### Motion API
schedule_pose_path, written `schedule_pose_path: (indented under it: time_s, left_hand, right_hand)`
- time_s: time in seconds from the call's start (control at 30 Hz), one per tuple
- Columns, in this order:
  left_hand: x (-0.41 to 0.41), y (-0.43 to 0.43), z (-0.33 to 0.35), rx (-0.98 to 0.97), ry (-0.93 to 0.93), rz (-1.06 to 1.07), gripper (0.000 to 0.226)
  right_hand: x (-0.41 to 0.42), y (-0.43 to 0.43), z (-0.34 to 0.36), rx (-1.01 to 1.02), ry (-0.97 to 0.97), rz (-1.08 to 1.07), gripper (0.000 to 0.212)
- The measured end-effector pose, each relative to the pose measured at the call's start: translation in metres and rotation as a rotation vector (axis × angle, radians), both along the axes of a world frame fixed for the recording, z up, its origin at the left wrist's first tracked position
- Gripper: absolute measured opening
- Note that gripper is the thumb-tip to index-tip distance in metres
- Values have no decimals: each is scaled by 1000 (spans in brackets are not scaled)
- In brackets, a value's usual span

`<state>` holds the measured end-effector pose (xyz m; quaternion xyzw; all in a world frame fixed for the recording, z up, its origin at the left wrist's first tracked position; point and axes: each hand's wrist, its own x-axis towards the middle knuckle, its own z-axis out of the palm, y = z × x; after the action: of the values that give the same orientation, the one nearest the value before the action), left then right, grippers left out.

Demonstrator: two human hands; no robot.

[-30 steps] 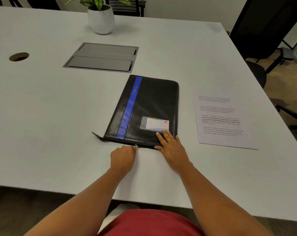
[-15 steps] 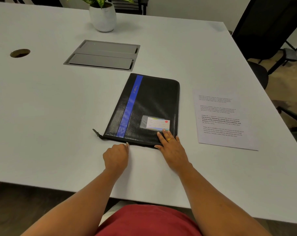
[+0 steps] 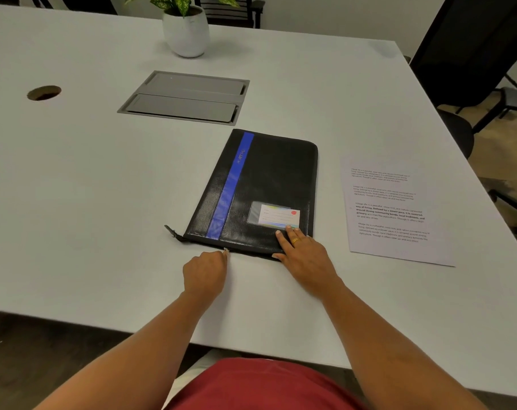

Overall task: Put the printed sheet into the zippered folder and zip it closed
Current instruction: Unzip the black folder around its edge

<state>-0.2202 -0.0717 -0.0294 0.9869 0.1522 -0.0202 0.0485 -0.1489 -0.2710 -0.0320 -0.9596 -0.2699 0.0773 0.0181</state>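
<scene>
Leftward our left hand (image 3: 205,273) has slid, pinching the zipper pull (image 3: 226,250) on the folder (image 3: 260,184)'s near edge. Our right hand (image 3: 306,255) presses flat on its near right corner. The sheet (image 3: 396,214), with bold "way of living", lies to the right.

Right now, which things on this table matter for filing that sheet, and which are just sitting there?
Part of the job: zippered folder; printed sheet beside it; zip pull, pinched by the left hand; right hand, pressing flat on the folder.
Just lying about: potted plant; grey hatch in the table; round hole; office chair.
</scene>
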Motion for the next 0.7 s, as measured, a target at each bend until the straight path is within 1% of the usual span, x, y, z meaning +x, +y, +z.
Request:
schedule_pose_path:
  time_s: [0.13,0.27,0.37,0.4,0.5,0.6,0.7]
  left_hand:
    - [1,1,2,7,32,2,48]
    - [3,1,4,-6,47,12,46]
    - [2,11,6,-126,29,113,40]
    - [1,19,6,-129,23,164,40]
    - [-7,43,6,-36,39,256,45]
    - [-10,47,6,-46,57,263,47]
    - [-9,47,5,-120,25,245,44]
  right_hand:
    - [-1,0,4,-24,-61,30,56]
    - [-1,0,6,-25,-63,40,55]
    - [-1,-5,2,-39,-24,17,55]
    - [-2,-8,0,-41,-20,5,55]
    - [-3,-15,-4,-46,-20,-16,54]
    - [-4,-14,-7,-33,-3,-40,54]
    - [-4,-12,-7,-30,-1,-46,54]
